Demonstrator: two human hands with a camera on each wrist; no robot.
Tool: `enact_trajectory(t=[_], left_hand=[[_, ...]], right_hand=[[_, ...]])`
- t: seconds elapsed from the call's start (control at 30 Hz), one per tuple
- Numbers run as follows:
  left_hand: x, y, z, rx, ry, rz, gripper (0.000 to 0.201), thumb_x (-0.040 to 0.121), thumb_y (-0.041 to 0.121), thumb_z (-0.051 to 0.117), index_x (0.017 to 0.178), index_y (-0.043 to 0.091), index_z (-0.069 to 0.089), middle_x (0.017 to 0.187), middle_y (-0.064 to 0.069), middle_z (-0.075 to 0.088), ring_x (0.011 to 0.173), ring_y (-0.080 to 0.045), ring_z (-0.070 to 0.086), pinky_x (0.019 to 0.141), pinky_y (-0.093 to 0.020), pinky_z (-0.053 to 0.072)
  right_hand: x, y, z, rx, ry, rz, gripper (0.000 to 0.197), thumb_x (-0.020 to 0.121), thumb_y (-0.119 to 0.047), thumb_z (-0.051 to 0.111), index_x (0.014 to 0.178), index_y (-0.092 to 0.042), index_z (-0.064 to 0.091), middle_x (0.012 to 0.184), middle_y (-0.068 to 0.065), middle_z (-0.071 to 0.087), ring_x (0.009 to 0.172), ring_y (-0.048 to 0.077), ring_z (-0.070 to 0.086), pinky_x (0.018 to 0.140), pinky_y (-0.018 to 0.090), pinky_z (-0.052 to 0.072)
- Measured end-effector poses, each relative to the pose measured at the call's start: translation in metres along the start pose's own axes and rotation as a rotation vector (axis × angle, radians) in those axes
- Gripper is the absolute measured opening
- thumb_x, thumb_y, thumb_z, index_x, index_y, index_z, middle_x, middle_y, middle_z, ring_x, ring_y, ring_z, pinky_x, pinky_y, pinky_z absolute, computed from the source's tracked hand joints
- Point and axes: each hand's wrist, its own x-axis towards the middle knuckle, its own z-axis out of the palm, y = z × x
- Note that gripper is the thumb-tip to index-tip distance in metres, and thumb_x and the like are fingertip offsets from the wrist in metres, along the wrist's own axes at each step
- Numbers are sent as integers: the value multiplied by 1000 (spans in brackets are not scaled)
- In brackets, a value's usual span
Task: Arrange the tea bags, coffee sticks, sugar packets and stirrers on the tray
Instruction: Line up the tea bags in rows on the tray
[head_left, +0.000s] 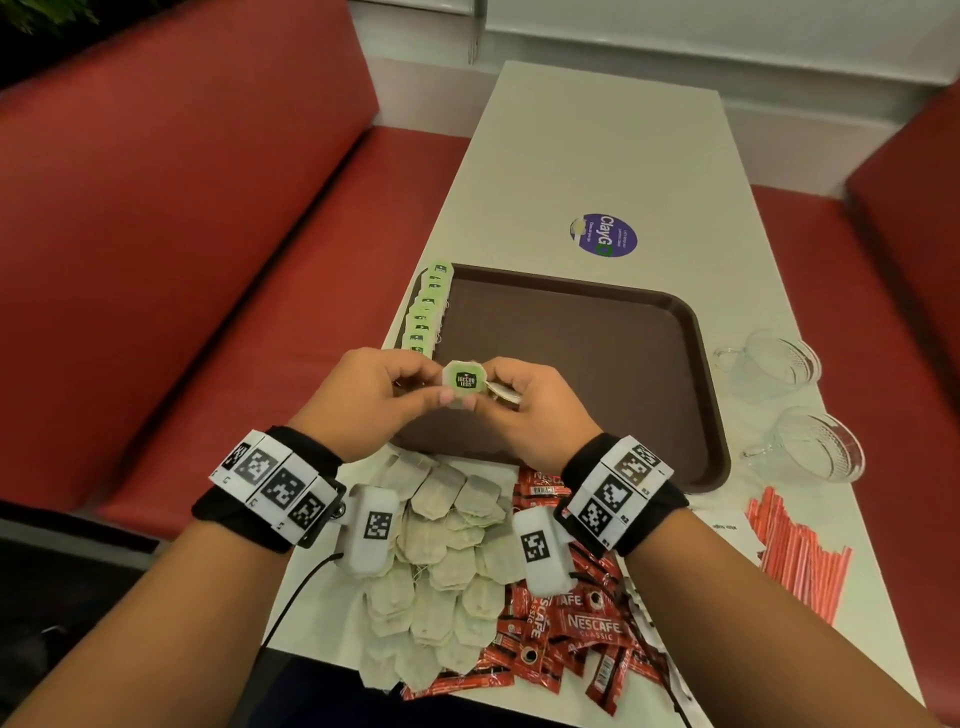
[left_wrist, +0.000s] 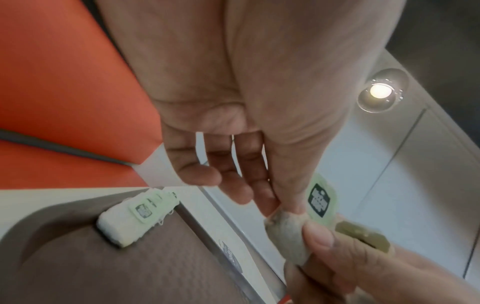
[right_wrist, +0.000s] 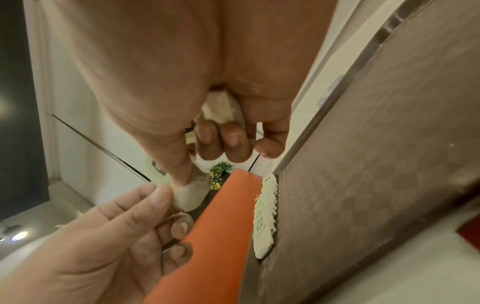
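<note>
Both hands hold one tea bag (head_left: 464, 381) with a green tag over the near left part of the brown tray (head_left: 597, 332). My left hand (head_left: 435, 387) pinches its left side and my right hand (head_left: 480, 387) pinches its right. In the left wrist view the tea bag (left_wrist: 285, 232) sits between thumb and fingers, and its tag (left_wrist: 320, 200) faces up. In the right wrist view more tea bags (right_wrist: 221, 109) are tucked in the right palm. A row of tea bags (head_left: 428, 312) lies overlapping along the tray's left edge.
A pile of loose tea bags (head_left: 447, 551) and red coffee sticks (head_left: 566, 623) lies on the table between my wrists. Red-and-white stirrers (head_left: 795, 551) lie at the right. Two glass cups (head_left: 769, 358) stand right of the tray. Red benches flank the table.
</note>
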Motion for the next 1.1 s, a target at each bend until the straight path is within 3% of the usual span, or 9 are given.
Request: enact_trajectory(t=[0.13,0.23,0.33,0.47,0.63,0.77,0.87,0.97,1.1], left_hand=[[10,-16,-6,50,120,-104,3,87,25,76,85,24,75,69,10,67,54,1,51,56,-10,38],[26,-35,-15,204,206,-276,7,86,29,77,82,25,73,74,10,70,68,-1,61,68,-19,45],[40,-50,-15,266,157,-404,11,83,26,80,85,25,69,77,8,72,76,-6,63,67,-25,46],[54,-65,-6,307,127,-457,24,80,25,82,96,25,63,75,10,72,79,-13,66,72,-31,51],[64,-75,0,332,179,-478,31,77,26,84,98,26,61,79,7,70,86,-16,65,81,-36,53],[63,-76,-1,330,170,-408,26,79,22,80,92,28,58,80,8,67,78,-13,62,67,-29,46],[61,-70,-1,374,14,-294,23,75,26,84,88,29,65,88,10,63,76,-9,57,62,-24,39],[63,-69,1,526,-143,-275,20,77,25,84,88,30,69,92,9,62,86,-13,60,73,-26,45],[68,-65,-4,561,-164,-277,17,79,32,81,88,34,67,90,12,64,89,-13,62,75,-27,47]], right_hand=[[-3,4,0,-2,-21,76,11,96,-25,63,106,-25,61,77,-9,61,62,3,50,63,22,42],[-7,8,-1,65,-43,123,13,96,-15,55,105,-19,46,67,-5,49,56,8,42,61,31,40],[-9,9,-4,94,-33,165,10,92,-9,48,97,-13,40,66,0,42,56,12,35,57,37,35],[-9,8,-9,37,-16,170,11,95,-9,48,85,-9,42,68,-3,42,59,10,36,58,31,35],[-14,14,-11,25,-19,191,14,93,-10,50,80,-16,49,68,-2,47,61,12,42,59,32,38],[-15,19,-12,-4,-11,194,11,95,-17,54,85,-16,54,71,-2,53,62,11,47,61,32,42],[-13,20,-12,-16,-7,200,10,97,-26,58,89,-20,57,79,2,65,70,21,59,68,38,51],[-12,18,-12,-61,-4,187,11,98,-31,59,94,-21,60,88,3,68,81,21,63,76,39,53],[-7,16,-13,-84,4,194,12,98,-30,60,100,-19,64,92,-3,68,85,13,63,80,36,56]])
